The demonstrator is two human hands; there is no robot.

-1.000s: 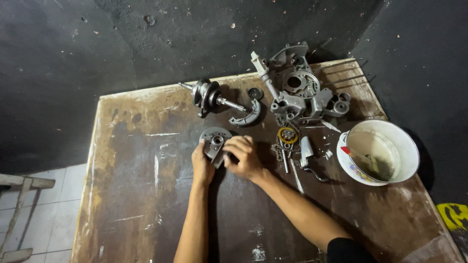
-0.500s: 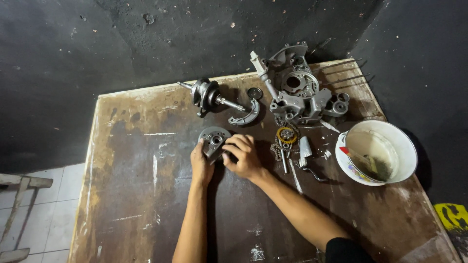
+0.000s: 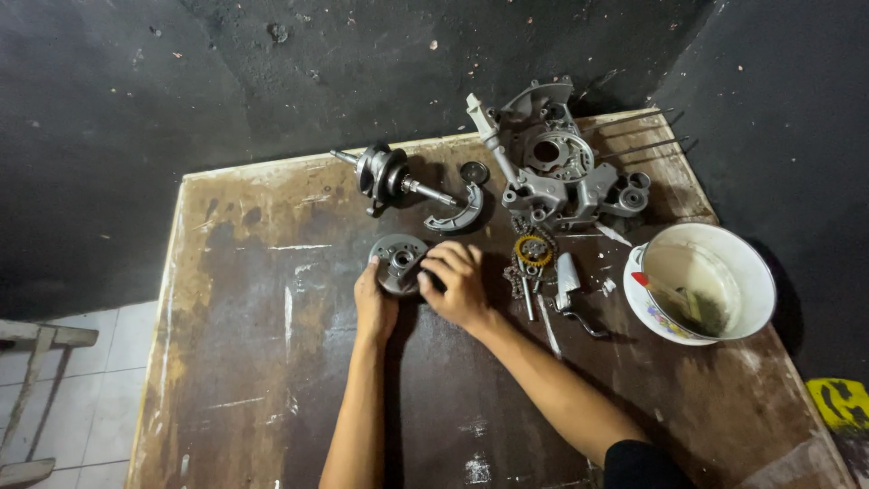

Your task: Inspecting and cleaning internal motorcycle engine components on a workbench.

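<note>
Both hands steady a round grey metal hub flat on the stained wooden table: left hand bracing its edge, right hand with fingers curled together over its side.

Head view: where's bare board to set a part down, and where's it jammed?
Bare: the wooden board left of the left hand, out to its left edge, and the near strip under the forearms. Crowded: the far right, from the crankshaft and engine casing down to the white bucket, with chain and small parts beside the right hand on the round metal disc.
</note>
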